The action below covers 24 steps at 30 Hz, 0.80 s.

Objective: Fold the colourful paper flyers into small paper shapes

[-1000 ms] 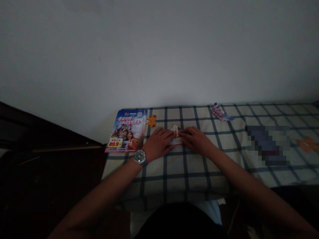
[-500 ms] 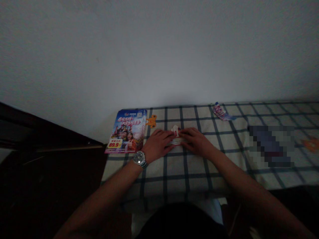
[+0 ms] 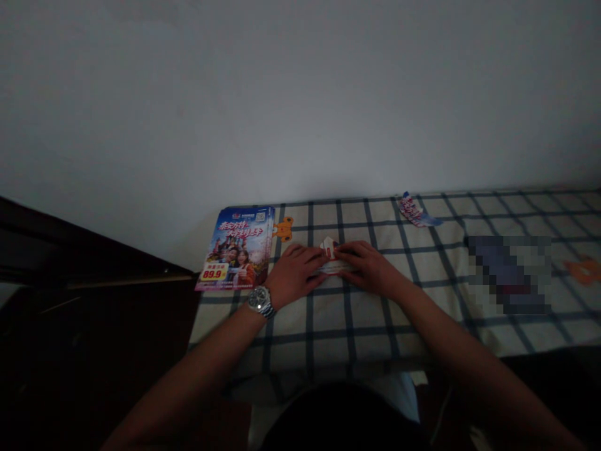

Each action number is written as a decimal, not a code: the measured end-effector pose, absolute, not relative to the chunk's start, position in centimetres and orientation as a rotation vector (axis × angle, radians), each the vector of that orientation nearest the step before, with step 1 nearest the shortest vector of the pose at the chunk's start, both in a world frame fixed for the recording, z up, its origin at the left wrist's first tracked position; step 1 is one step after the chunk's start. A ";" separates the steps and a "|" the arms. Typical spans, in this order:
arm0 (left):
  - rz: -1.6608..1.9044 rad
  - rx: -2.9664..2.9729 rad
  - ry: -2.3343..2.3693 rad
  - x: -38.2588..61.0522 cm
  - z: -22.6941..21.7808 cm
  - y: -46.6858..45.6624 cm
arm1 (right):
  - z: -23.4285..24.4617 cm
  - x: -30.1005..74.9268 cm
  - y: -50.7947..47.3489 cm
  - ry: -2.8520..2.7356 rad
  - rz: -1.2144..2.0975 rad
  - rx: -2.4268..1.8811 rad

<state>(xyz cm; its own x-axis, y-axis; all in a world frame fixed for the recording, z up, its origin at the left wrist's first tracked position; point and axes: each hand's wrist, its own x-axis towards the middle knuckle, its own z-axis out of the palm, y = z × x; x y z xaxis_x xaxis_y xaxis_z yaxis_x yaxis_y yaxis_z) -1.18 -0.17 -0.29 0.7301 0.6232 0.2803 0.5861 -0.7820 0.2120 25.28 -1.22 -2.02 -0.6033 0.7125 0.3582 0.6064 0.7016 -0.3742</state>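
Observation:
A small folded paper (image 3: 334, 267), white with red print and a pointed top, lies on the checked cloth between my hands. My left hand (image 3: 295, 274), with a metal watch (image 3: 261, 302) on the wrist, grips the paper's left side, its fingers covering that edge. On the other side, my right hand (image 3: 369, 269) holds the paper with fingertips on its upper part and the thumb near the lower edge. The fingers hide much of the paper's sides.
A stack of printed flyers (image 3: 237, 250) lies left of my hands. At the back right is a crumpled torn flyer piece (image 3: 415, 212). A blurred-out dark object (image 3: 507, 275) rests farther right. The checked tablecloth (image 3: 328, 341) meets a pale wall (image 3: 300, 113).
My right fingers have shifted slightly on the paper, and more of its white and red face shows. Both hands stay at the same place; the view has moved a little.

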 end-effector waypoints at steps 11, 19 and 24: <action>0.589 2.808 1.002 -1.0 -0.3 -0.3 | -2.0 25.2 -1.3 -2.419 0.298 -1.016; 0.561 2.785 0.987 -1.1 -0.2 -0.3 | -1.9 24.8 -1.2 -2.361 0.300 -1.024; 0.564 2.761 0.990 -1.1 0.0 -0.4 | -1.7 24.7 -1.3 -2.344 0.308 -1.020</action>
